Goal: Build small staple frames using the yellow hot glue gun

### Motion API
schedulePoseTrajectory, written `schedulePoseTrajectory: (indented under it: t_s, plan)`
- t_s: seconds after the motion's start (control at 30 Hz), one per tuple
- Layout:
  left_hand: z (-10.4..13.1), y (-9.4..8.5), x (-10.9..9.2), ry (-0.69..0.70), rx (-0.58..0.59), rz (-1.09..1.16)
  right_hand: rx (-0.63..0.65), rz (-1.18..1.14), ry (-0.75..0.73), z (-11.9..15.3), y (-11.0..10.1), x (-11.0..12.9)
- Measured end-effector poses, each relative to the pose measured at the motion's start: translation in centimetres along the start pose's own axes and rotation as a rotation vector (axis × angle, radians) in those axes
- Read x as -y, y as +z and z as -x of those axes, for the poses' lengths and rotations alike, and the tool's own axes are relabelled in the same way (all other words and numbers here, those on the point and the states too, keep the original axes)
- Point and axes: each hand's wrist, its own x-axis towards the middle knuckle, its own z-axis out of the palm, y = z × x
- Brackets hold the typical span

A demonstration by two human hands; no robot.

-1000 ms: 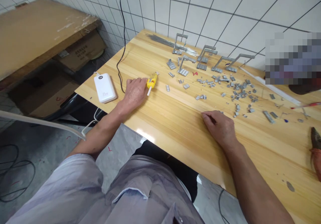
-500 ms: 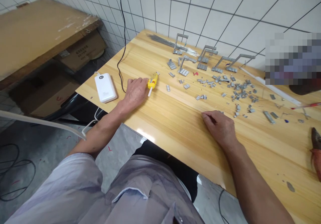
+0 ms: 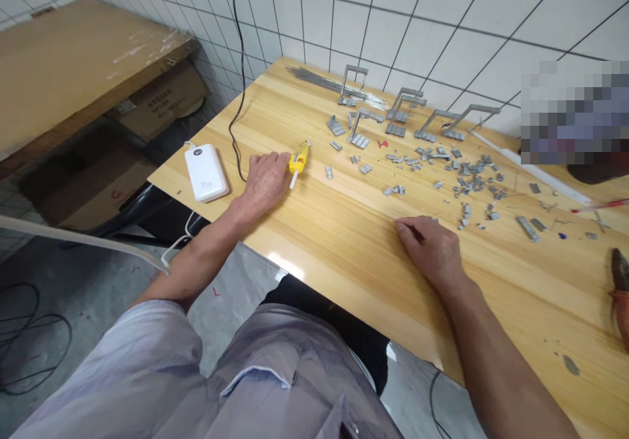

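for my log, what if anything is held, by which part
The left hand appears to hold the yellow glue gun by its handle, which the hand hides. The right hand shows nothing held.

White tiled walls [image 3: 339, 6] (dark-jointed) rise behind a glossy wooden table [image 3: 339, 255] and scuffed brown bench [image 3: 88, 52] above grey floor [image 3: 98, 318]

Glossy wood-grained table [image 3: 314, 242]; plastic glue gun [image 3: 299, 158]; dull frames [image 3: 360, 141], seemingly metal; matt cloth shirt [image 3: 265, 400].
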Motion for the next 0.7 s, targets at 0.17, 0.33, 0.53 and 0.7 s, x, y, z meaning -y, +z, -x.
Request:
schedulePoseTrajectory:
  t_s: [0.17,0.33,0.53,0.7]
  plan:
    - [0.10,-0.06,0.07,-0.005,-0.021,0.020,-0.005,0.005,-0.012,0.02,0.04,-0.08]
    - [-0.53,-0.19,-0.04,-0.011,-0.015,0.011,-0.001,0.014,-0.001,0.08,0.10,-0.11]
    - [-0.41,-0.14,0.15,0.015,0.004,0.021,0.004,0.021,-0.020,0.03,-0.11,-0.05]
    - [-0.08,-0.21,0.32,-0.012,-0.007,0.022,-0.003,0.011,-0.022,0.06,-0.06,-0.14]
